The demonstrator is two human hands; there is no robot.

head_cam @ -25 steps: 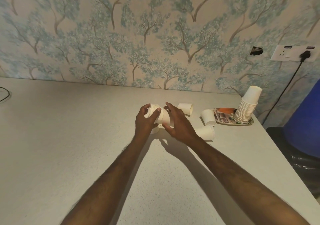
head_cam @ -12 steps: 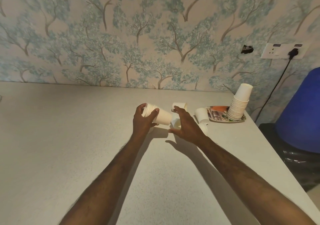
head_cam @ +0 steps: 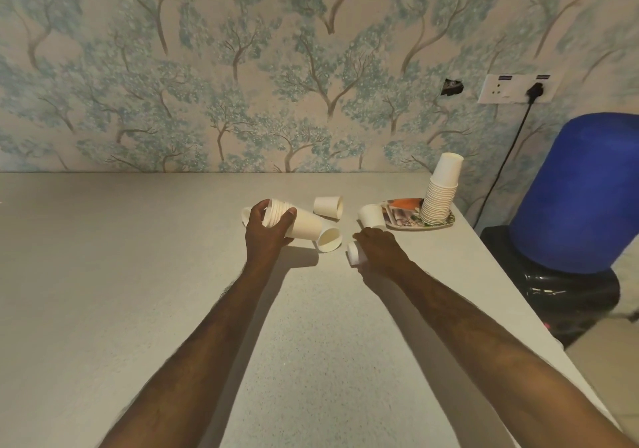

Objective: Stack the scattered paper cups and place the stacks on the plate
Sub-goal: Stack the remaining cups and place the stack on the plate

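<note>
Left hand (head_cam: 268,231): a short nested stack of paper cups (head_cam: 294,224) is held on its side just above the desk (head_cam: 121,275), fingers wrapped round the rim end, closed bottom pointing right.
Right hand (head_cam: 378,245): a single cup (head_cam: 356,253) lying on the desk is covered and gripped; only its closed white bottom shows at the fingertips.
Loose cups: one open-mouthed cup (head_cam: 329,239) is seen touching the held stack's lower end; another (head_cam: 328,206) lies tipped further back; a third (head_cam: 370,215) rests beside the plate; something white is glimpsed behind the left hand but cannot be identified.
Plate (head_cam: 403,221): a printed, colourful dish near the desk's far right corner, carrying a tall, leaning, upside-down stack (head_cam: 441,195).
Handling: the cups are judged very light, thin-walled and easily crushed; a gentle hold round the rolled rim, the stiffest part, is advised, as the mid-wall would dent.
Shape: tapered cones that nest readily but roll in arcs when left on their sides.
Texture: matt white paper, offering fair grip; the desk is pale, speckled and smooth.
Risk: the tall stack is judged likely to topple if nudged.
</note>
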